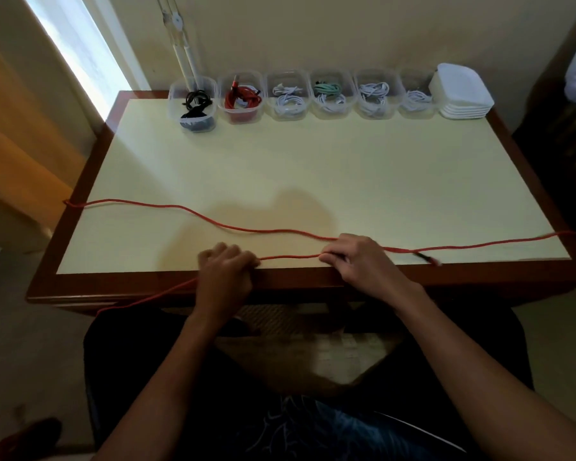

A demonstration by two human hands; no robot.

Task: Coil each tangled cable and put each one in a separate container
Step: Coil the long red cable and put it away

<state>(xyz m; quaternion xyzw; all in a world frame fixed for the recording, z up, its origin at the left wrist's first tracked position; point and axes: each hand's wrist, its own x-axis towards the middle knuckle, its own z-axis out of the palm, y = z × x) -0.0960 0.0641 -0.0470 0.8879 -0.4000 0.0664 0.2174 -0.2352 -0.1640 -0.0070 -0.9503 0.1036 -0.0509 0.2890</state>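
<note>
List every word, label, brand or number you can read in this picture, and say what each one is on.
None can be read.
The clear containers along the back of the table show no labels.
The stack of white lids is plain.
The red cable held by both hands bears no visible print.
The dark shirt has a pale pattern, too blurred to tell whether it holds letters.

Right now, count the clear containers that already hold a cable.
6, in a row along the table's far edge, left to right: black cable, red, white, green-and-white, white, white.
</note>
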